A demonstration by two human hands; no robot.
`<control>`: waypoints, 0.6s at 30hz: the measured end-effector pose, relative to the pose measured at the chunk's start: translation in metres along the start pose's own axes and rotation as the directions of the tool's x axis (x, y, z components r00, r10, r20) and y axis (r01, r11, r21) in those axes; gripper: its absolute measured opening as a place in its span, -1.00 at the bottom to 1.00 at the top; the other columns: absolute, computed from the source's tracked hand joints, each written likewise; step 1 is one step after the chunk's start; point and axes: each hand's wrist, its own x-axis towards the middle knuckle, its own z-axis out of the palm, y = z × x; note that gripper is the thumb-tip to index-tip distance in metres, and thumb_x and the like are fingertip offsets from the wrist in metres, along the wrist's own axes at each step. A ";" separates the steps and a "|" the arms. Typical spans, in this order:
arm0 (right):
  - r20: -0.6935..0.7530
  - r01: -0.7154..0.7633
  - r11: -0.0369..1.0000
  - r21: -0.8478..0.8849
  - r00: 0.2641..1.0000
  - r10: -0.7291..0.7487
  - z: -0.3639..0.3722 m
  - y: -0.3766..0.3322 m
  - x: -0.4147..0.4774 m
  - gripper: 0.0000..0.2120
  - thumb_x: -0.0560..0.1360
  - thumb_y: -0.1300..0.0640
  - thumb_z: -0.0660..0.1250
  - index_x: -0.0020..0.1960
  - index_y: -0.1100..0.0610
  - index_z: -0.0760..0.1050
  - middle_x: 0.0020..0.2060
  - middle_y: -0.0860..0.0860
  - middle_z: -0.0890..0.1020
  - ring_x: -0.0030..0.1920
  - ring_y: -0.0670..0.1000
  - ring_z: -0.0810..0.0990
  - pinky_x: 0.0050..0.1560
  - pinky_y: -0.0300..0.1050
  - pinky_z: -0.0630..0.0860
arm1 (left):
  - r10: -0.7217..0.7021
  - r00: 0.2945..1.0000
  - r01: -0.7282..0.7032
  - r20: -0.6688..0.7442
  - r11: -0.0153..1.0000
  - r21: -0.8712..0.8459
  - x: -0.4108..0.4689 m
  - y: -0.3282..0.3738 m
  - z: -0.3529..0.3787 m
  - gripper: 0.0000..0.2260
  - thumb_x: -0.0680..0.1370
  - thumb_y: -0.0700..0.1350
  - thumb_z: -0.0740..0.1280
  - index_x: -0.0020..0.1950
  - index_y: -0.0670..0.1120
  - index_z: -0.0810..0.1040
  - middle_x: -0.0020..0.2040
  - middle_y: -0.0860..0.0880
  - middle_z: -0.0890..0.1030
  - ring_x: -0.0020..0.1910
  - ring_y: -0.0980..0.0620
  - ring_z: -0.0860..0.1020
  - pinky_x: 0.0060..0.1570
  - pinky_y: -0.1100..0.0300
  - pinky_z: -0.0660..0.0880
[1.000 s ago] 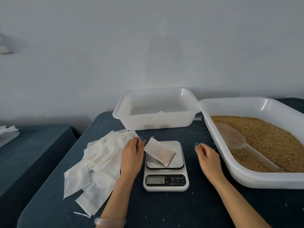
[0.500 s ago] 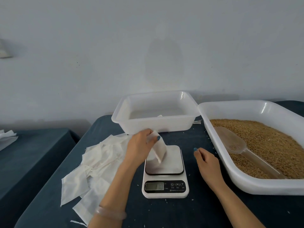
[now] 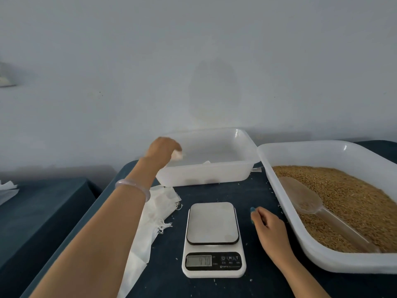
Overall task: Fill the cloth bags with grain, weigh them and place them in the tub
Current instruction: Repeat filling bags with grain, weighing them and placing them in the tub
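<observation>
My left hand (image 3: 162,148) reaches over the left rim of the white tub (image 3: 206,175) and grips a small filled cloth bag (image 3: 177,155), mostly hidden by the fingers and blurred. Another white bag corner (image 3: 206,162) shows inside the tub. The white kitchen scale (image 3: 213,239) stands in front of the tub with nothing on its platform. My right hand (image 3: 266,224) rests on the dark cloth to the right of the scale, fingers loosely curled, holding nothing. A pile of flat cloth bags (image 3: 150,220) lies to the left of the scale, partly under my left forearm.
A large white tray of grain (image 3: 322,258) fills the right side, with a clear plastic scoop (image 3: 300,196) lying in the grain. A second dark-covered table (image 3: 43,203) stands at the left across a gap. The wall rises close behind the tub.
My left hand lifted the filled bag off the scale and carried it back and up over the tub. The scale platform is now bare. My right hand stayed in place.
</observation>
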 end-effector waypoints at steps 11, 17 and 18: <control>0.017 -0.015 0.999 -0.050 1.000 0.015 0.001 0.001 0.001 -0.67 0.62 0.05 0.22 -0.28 0.17 0.42 -0.47 -0.02 0.40 -0.47 -0.15 0.36 -0.40 -0.27 0.26 | -0.048 0.994 0.072 0.095 0.960 -0.269 -0.030 -0.030 0.025 -0.53 0.50 -0.39 0.10 0.16 0.05 0.62 0.17 0.10 0.56 0.12 0.02 0.51 0.02 0.17 0.43; 0.018 -0.009 0.999 -0.040 1.000 0.010 0.001 0.000 0.000 -0.65 0.62 0.05 0.22 -0.28 0.19 0.40 -0.48 -0.03 0.39 -0.48 -0.15 0.33 -0.40 -0.26 0.26 | -0.204 0.950 0.206 0.236 0.978 0.017 -0.081 -0.063 -0.002 -0.91 0.53 -0.15 0.27 -0.18 -0.04 0.49 -0.21 0.02 0.56 -0.20 -0.02 0.51 -0.21 0.13 0.46; 0.019 -0.008 0.999 -0.041 1.000 0.009 0.001 0.000 0.000 -0.65 0.62 0.04 0.22 -0.29 0.18 0.39 -0.49 -0.04 0.38 -0.48 -0.15 0.33 -0.42 -0.28 0.25 | -0.238 0.867 0.195 0.437 0.970 0.143 -0.092 -0.065 -0.004 -0.94 0.53 -0.12 0.32 -0.14 -0.03 0.54 -0.18 0.01 0.60 -0.20 0.00 0.52 -0.20 0.16 0.47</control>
